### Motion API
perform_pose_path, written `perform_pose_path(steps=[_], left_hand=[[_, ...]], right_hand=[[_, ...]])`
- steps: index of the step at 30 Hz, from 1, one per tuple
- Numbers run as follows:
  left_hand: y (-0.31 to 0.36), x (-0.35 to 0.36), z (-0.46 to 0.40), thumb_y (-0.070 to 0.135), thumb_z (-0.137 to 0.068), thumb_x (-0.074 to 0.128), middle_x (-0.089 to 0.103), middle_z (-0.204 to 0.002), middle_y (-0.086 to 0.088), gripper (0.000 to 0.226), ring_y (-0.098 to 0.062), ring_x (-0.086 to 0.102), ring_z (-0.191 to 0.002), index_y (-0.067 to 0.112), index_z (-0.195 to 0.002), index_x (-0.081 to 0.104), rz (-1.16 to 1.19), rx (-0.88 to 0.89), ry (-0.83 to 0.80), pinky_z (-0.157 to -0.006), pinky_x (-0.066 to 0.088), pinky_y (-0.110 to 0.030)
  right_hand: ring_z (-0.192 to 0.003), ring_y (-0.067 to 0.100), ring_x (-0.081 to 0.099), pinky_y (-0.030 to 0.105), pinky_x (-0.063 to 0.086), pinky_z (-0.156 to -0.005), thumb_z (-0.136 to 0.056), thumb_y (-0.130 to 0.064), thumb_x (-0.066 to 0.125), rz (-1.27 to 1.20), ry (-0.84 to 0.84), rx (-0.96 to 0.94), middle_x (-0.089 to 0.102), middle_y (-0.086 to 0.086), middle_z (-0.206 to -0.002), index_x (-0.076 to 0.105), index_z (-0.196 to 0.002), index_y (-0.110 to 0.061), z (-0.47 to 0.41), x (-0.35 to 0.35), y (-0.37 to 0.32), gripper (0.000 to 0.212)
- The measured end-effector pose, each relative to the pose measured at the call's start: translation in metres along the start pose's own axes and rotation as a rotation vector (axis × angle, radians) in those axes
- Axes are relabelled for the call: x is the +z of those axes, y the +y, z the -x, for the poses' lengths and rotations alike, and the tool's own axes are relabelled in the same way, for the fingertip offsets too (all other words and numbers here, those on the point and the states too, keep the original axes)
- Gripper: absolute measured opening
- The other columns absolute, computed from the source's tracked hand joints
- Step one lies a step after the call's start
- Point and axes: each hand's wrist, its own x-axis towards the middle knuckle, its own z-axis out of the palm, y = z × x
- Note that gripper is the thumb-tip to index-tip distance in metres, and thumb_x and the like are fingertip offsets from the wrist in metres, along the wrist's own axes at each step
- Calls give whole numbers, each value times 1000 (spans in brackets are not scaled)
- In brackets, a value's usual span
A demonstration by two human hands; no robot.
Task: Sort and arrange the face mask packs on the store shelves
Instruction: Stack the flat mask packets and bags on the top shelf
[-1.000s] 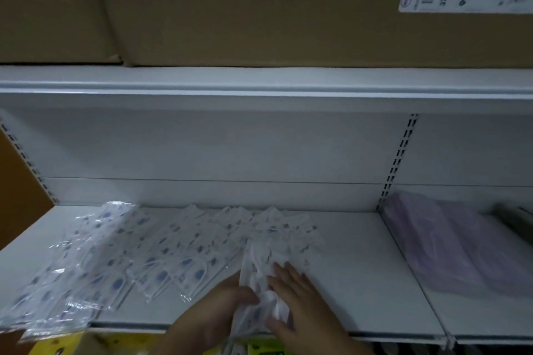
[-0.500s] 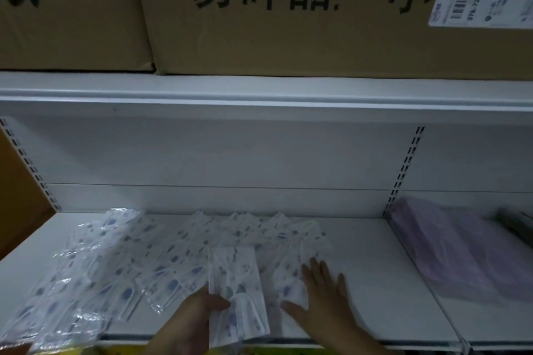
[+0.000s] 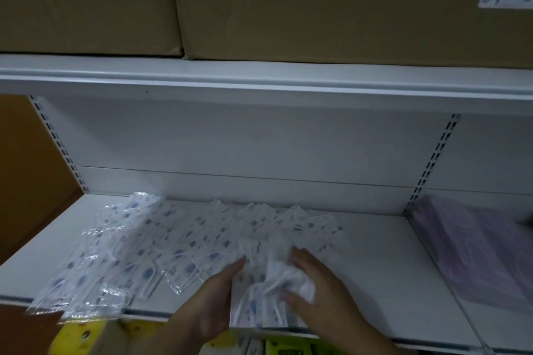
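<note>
Several white face mask packs with blue print lie fanned in an overlapping row on the white shelf. At the row's right end, near the front edge, both hands hold one mask pack. My left hand grips its left edge, seen from the back, thumb hidden. My right hand lies over its right side, and the plastic crumples between thumb and fingers. A looser heap of clear-wrapped packs overhangs the shelf's front left.
A stack of purple packs fills the neighbouring shelf bay on the right. Large cardboard boxes stand on the shelf above. Yellow goods show on the shelf below. A brown panel closes off the left side.
The pack that my left hand held flat has moved right and back into the row's end. My right hand has come off the neighbouring packs onto it, crumpling it.
</note>
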Motion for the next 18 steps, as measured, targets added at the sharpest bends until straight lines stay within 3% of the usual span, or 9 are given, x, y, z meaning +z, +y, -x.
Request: perform_pose_path(steps=[2,4,7,10,12,14,16,18], left_hand=[[-3,5,-1,37,-93,50,61,-127,-24,48,-39,60,-114,2,-122,65,1,6,-56,-85,56,-46],[-8,6,-1,19,-91,57,59,-128,-25,38,-37,59,-117,-1,-122,63,-32,52,-95,-85,55,-42],[-13,0,-3,-10,-78,59,62,-123,-28,44,-41,62,-110,-1,-120,64,-102,109,-57,-76,58,-42],[-13,-7,-3,-14,-72,56,64,-115,-30,44,-43,66,-100,-4,-114,67,-112,137,-11,-67,58,-40],[-11,-10,0,-12,-72,57,66,-111,-31,42,-45,67,-94,-4,-112,68,-102,134,12,-64,58,-42],[-8,-13,3,-10,-69,59,68,-106,-30,48,-45,69,-86,-2,-116,63,-106,139,81,-58,58,-42],[-7,-14,6,-8,-67,59,68,-105,-30,52,-44,70,-83,-1,-118,59,-112,147,131,-55,58,-42],[-6,-14,8,-8,-69,58,68,-105,-30,51,-44,70,-82,-1,-120,58,-103,138,157,-55,58,-43]], right_hand=[[-138,-14,-3,2,-3,-108,-83,-57,61,147,-208,-143,2,-36,-144,30,-145,-34,-3,8,-6,73],[-139,-5,-18,10,-13,-111,-88,-56,55,261,-345,-210,-20,-29,-143,16,-151,-28,-8,14,-7,79],[-138,4,-31,20,-18,-112,-88,-60,49,378,-411,-234,-32,-21,-143,1,-153,-26,-8,22,-5,87],[-139,7,-31,20,-22,-109,-85,-67,43,385,-385,-222,-34,-20,-144,-5,-150,-28,-9,26,-2,90],[-144,9,-22,21,-20,-111,-90,-62,41,326,-253,-80,-30,-18,-144,0,-150,-28,-14,23,6,80],[-147,14,-16,33,-13,-115,-95,-58,36,413,-133,144,-28,-8,-150,4,-152,-26,-18,17,20,74],[-147,21,-14,46,-8,-116,-90,-69,31,567,-151,327,-20,3,-158,-1,-153,-22,-17,15,30,85],[-148,21,-12,49,-7,-116,-84,-77,29,627,-189,377,-14,4,-160,-1,-153,-20,-16,17,38,95]])
